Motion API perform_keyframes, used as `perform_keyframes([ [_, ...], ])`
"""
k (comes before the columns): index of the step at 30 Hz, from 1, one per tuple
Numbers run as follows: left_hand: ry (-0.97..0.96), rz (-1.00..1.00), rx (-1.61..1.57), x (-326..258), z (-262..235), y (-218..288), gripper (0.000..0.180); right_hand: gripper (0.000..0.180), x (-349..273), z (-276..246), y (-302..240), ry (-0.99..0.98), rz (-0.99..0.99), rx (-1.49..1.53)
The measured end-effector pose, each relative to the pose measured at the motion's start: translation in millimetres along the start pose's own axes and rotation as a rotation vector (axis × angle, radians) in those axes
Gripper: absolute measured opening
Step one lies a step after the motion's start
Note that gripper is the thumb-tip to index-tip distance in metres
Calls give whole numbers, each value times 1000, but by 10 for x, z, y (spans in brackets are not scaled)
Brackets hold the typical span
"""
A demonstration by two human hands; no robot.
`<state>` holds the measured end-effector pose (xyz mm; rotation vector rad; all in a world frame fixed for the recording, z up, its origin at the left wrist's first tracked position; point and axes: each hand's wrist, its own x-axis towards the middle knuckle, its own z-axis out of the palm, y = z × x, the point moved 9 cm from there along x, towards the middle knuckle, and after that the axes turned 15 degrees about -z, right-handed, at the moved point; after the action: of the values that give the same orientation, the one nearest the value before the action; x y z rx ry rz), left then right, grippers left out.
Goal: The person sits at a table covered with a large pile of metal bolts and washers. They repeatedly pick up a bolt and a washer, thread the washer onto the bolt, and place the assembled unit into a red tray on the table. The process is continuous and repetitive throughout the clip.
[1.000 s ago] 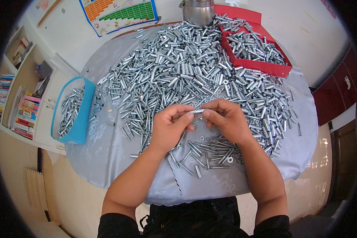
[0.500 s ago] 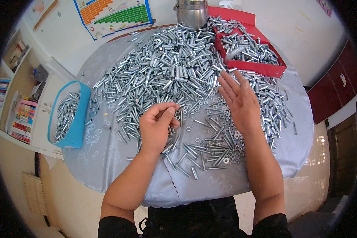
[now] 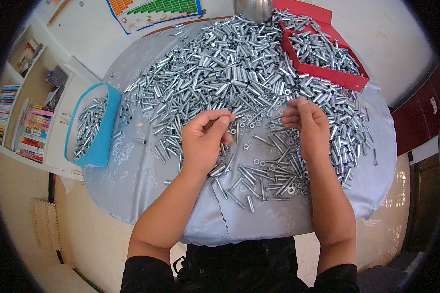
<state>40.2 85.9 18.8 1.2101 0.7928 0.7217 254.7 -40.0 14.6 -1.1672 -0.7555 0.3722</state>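
Observation:
My left hand (image 3: 203,139) is closed, thumb pressed to forefinger, over the near edge of a big heap of metal sleeves and bolts (image 3: 215,73). What sits in its pinch, if anything, is too small to make out. Across a gap, my right hand (image 3: 310,128) has its fingers curled and its thumb against them. A small ring-shaped piece (image 3: 287,92) shows just beyond those fingertips; whether they touch it I cannot tell. Between the hands lie scattered nuts and washers (image 3: 252,119). Loose bolts (image 3: 252,180) lie nearer to me, between my forearms.
A blue fabric bin (image 3: 107,129) with metal pieces stands at the table's left. At the back right is an open red box (image 3: 327,73) of more pieces, beside a steel pot (image 3: 254,10). A grey cloth (image 3: 151,195) covers the round table. Bookshelves (image 3: 29,117) stand left.
My right hand was open with fingers stretched out; its fingers have now curled in toward the thumb. My left hand keeps its pinch. The whole view has shifted slightly.

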Motion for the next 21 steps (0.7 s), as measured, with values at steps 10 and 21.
perform_keyframes([
  [10,47,60,215,10,-6,-12,12,17,-77,196,-37,-306,-97,-408],
  [21,52,63,206,0,9,-12,11,14,-308,573,-188,-810,-407,-933],
])
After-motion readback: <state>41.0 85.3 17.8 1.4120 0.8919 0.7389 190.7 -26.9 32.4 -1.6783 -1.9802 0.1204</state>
